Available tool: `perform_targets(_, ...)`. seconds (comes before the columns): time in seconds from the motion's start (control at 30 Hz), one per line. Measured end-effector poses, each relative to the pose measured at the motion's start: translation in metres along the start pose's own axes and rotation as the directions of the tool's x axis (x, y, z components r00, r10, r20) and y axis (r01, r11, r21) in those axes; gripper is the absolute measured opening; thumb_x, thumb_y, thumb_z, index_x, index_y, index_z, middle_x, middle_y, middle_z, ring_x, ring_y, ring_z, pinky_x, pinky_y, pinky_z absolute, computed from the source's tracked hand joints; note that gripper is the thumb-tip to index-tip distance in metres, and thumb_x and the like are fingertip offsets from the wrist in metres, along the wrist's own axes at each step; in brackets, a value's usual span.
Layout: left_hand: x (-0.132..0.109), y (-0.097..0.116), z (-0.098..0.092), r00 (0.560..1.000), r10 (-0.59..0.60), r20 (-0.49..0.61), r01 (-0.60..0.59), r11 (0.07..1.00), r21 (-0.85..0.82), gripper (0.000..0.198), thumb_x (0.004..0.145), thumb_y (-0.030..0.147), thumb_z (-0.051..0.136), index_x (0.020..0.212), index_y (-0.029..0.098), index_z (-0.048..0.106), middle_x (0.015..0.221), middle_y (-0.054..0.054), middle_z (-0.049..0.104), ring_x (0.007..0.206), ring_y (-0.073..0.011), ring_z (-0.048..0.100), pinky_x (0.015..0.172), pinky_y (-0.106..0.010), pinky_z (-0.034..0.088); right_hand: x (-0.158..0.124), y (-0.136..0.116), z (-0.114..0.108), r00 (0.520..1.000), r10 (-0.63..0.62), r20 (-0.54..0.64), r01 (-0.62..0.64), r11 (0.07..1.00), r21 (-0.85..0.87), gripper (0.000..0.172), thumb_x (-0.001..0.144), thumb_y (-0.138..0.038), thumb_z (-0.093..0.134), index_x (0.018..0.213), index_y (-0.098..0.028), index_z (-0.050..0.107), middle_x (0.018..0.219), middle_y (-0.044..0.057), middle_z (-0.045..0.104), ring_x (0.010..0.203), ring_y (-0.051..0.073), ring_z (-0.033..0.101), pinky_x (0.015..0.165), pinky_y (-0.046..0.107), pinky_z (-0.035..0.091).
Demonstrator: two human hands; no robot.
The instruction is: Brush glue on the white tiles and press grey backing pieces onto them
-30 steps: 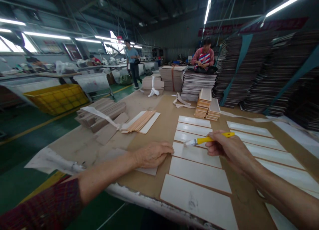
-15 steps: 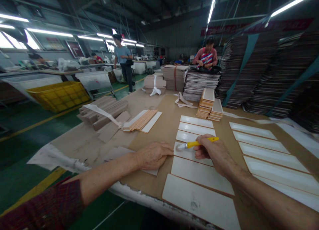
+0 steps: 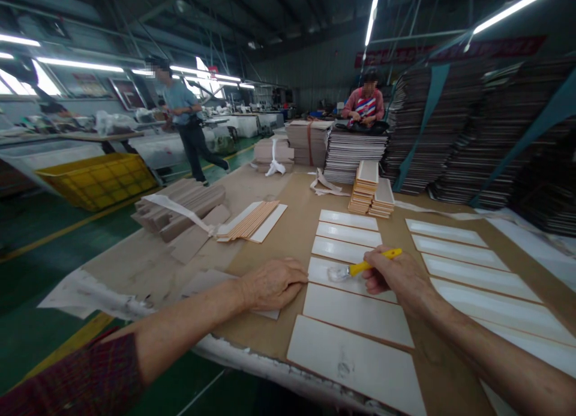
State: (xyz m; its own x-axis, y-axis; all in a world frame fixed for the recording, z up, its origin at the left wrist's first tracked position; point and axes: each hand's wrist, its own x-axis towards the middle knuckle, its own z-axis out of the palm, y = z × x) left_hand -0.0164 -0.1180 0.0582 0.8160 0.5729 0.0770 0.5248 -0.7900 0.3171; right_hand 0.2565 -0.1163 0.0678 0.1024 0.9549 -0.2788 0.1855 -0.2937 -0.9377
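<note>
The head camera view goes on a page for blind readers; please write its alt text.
The right hand holds a yellow-handled brush to a white panel, one of several laid in a column, while the left hand lies at its left edge. Farther back on the table are stacks of boards; beyond, a person is mid-stride.

L sleeve [image 3: 85,371]: dk maroon plaid, thin crossed lines, loose cuff ending approx. mid-forearm. L hand [image 3: 273,285] & R hand [image 3: 396,276] bare; R forearm [image 3: 490,350] also bare where vis.
</note>
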Motion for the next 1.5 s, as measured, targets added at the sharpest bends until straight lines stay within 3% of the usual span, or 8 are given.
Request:
perform_targets(0.33,0.001,0.005,-0.005,1.0,-0.017,0.016,0.017,1.0,0.0,0.023,0.094,0.013,0.047,0.102,0.016,0.068,0.105,-0.009,0.07,0.101,-0.0232,0.065,0.094,-0.035,0.05,-0.012,0.009,-0.045,0.998,0.005,-0.056,-0.005,1.0,0.0,0.014,0.083,-0.028,0.058,0.074,-0.018,0.058,0.061,0.005,0.067,0.045,0.016,0.06,0.043,0.024,0.054)
perform_targets(0.7,0.0,0.001,-0.002,0.999,-0.026,0.022,0.027,1.0,-0.01,0.027,0.095,0.014,0.046,0.111,0.016,0.068,0.109,-0.009,0.069,0.103,-0.0235,0.063,0.095,-0.037,0.049,-0.018,0.017,-0.084,0.987,0.042,-0.157,-0.045,0.999,-0.017,0.011,0.083,-0.026,0.059,0.076,-0.018,0.059,0.061,0.005,0.066,0.045,0.015,0.059,0.043,0.021,0.052)
perform_targets(1.07,0.001,0.004,-0.003,0.999,-0.031,0.02,0.031,1.0,0.006,0.027,0.095,0.015,0.046,0.11,0.018,0.068,0.109,-0.008,0.07,0.103,-0.0235,0.064,0.095,-0.038,0.049,-0.026,0.02,-0.109,0.978,0.013,-0.207,-0.004,0.999,0.047,0.014,0.077,-0.029,0.067,0.076,-0.015,0.063,0.064,0.007,0.067,0.048,0.015,0.06,0.046,0.022,0.055)
perform_targets(1.23,0.001,0.004,-0.006,0.999,-0.03,0.028,0.031,0.999,-0.013,0.025,0.094,0.014,0.047,0.108,0.017,0.067,0.107,-0.009,0.071,0.102,-0.0231,0.065,0.094,-0.035,0.049,-0.038,0.002,-0.097,0.975,-0.016,-0.223,0.053,0.986,0.161,0.017,0.072,-0.03,0.066,0.081,-0.016,0.063,0.066,0.007,0.068,0.046,0.013,0.058,0.046,0.02,0.055)
perform_targets(1.37,0.001,0.004,-0.006,0.999,-0.021,0.036,0.021,1.0,-0.009,0.023,0.093,0.013,0.049,0.107,0.018,0.067,0.107,-0.008,0.071,0.102,-0.0232,0.065,0.094,-0.035,0.049,-0.041,-0.01,-0.06,0.993,-0.021,-0.119,0.046,0.976,0.213,0.017,0.073,-0.031,0.068,0.078,-0.017,0.061,0.065,0.007,0.068,0.045,0.013,0.059,0.045,0.021,0.054)
perform_targets(1.5,0.0,0.005,-0.005,0.999,-0.015,0.037,0.016,1.0,-0.005,0.023,0.092,0.012,0.049,0.107,0.017,0.066,0.108,-0.008,0.07,0.103,-0.0231,0.065,0.094,-0.034,0.049,-0.027,-0.012,-0.019,0.999,-0.017,-0.043,0.026,0.975,0.222,0.011,0.077,-0.026,0.063,0.077,-0.015,0.06,0.063,0.007,0.068,0.042,0.013,0.058,0.042,0.021,0.053)
